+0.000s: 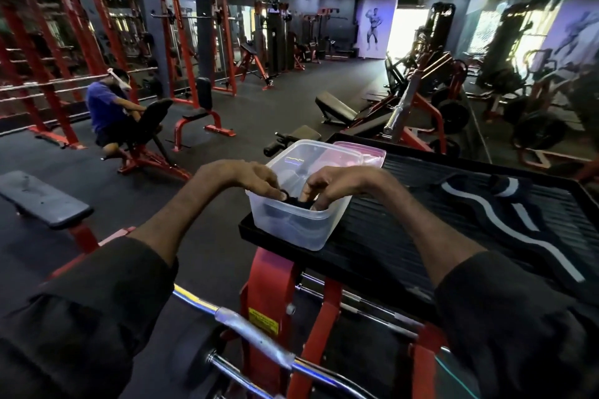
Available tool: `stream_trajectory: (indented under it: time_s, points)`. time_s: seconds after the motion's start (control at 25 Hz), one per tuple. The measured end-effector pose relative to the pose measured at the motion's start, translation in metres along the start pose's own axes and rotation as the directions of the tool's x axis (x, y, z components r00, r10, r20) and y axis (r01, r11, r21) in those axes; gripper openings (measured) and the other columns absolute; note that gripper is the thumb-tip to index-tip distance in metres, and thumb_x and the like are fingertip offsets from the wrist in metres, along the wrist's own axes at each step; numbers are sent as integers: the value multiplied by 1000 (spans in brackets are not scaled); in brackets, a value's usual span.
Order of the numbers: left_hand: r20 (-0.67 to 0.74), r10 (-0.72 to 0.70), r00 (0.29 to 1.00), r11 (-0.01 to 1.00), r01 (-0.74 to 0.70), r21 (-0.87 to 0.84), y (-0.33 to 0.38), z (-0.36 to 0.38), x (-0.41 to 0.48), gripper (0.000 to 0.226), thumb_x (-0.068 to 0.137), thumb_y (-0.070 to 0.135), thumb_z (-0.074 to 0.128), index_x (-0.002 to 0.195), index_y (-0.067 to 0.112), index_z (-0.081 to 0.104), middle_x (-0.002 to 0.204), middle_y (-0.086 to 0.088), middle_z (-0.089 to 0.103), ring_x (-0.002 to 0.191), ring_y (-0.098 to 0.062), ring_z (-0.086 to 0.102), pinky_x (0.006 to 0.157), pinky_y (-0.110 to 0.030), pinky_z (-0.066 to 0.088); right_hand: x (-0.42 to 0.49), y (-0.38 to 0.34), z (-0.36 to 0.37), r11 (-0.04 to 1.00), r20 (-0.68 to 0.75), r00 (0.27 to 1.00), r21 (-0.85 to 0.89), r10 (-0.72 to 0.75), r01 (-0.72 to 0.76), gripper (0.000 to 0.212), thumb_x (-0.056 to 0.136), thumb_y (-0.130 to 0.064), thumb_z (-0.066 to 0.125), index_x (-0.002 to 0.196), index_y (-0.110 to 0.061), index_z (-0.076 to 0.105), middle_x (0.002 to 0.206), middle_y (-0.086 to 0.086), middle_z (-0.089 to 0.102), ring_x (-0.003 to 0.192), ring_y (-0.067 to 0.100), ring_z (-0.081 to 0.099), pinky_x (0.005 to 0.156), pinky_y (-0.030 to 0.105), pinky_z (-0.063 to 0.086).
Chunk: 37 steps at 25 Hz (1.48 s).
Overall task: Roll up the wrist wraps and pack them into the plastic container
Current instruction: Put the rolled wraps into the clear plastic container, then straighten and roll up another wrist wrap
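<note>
Fingers of the left hand (pixel 249 176) curl onto a rolled wrap (pixel 295 199) inside the container (pixel 291 230), and the right hand (pixel 337 183) pinches the roll's other side. The container stands at the bench's (pixel 372 256) left corner, with a pink lid (pixel 364 152) just behind. Further right, a striped wrap (pixel 505 214) lies unrolled on the bench.

A black ribbed counter (pixel 405 246) on a red frame spreads right of the left grip (pixel 259 180). Nearer than the grip runs a chrome barbell (pixel 252 340). Far left stands a flat bench (pixel 42 201); beyond it, a person in blue (pixel 103 110) sits among red racks (pixel 194 42).
</note>
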<state>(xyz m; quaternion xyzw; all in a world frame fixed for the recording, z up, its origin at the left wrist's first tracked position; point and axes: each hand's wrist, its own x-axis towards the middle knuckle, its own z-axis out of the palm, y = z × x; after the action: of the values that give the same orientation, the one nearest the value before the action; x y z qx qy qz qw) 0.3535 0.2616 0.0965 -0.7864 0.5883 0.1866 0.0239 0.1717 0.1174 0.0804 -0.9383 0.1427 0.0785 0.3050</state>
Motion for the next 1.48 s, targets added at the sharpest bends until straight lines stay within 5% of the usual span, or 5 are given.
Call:
stream_trajectory:
  time_s: [0.32, 0.48, 0.96, 1.24, 1.48]
  points:
    - [-584, 430, 689, 753, -631, -189, 73, -8, 46, 26, 98, 16, 64, 121, 5, 70, 113, -12, 73, 107, -20, 68, 95, -35, 53, -32, 30, -24, 976, -537, 843, 162, -39, 148, 11, 78, -11, 76, 86, -5, 70, 82, 12, 70, 84, 16, 62, 82, 42, 51]
    - [-685, 455, 570, 522, -793, -313, 150, 2, 85, 25, 97, 12, 61, 119, 5, 69, 115, -10, 72, 105, -14, 66, 95, -27, 51, -96, 58, -35, 974, -687, 725, 198, 55, 114, 10, 76, -7, 67, 84, -12, 71, 75, -4, 67, 72, -5, 58, 71, 25, 46]
    - [-370, 464, 805, 296, -535, -791, 288, 113, 154, 32, 100, 17, 60, 130, 8, 63, 123, -2, 67, 117, -14, 61, 98, -24, 47, -292, 161, 21, 628, -654, 93, 664, 751, -406, 37, 84, -2, 69, 119, -11, 65, 102, 5, 63, 97, 18, 61, 87, 36, 53]
    - [-208, 454, 866, 547, -456, -702, 317, 152, 154, 34, 96, 46, 55, 123, 31, 69, 130, 10, 66, 128, -12, 55, 115, -38, 36, -329, 374, 37, 361, -315, 214, 548, 925, -754, 66, 42, -61, 74, 101, -34, 61, 112, 2, 69, 113, 30, 59, 105, 59, 43]
    - [-209, 350, 913, 867, -400, -295, 352, 160, 151, 43, 96, 62, 41, 102, 37, 76, 104, 6, 69, 128, -25, 48, 111, -50, 25, -312, 256, 8, 528, -316, 423, 526, 849, -667, 33, 70, -32, 84, 98, -17, 73, 93, 9, 74, 80, 21, 69, 71, 34, 58]
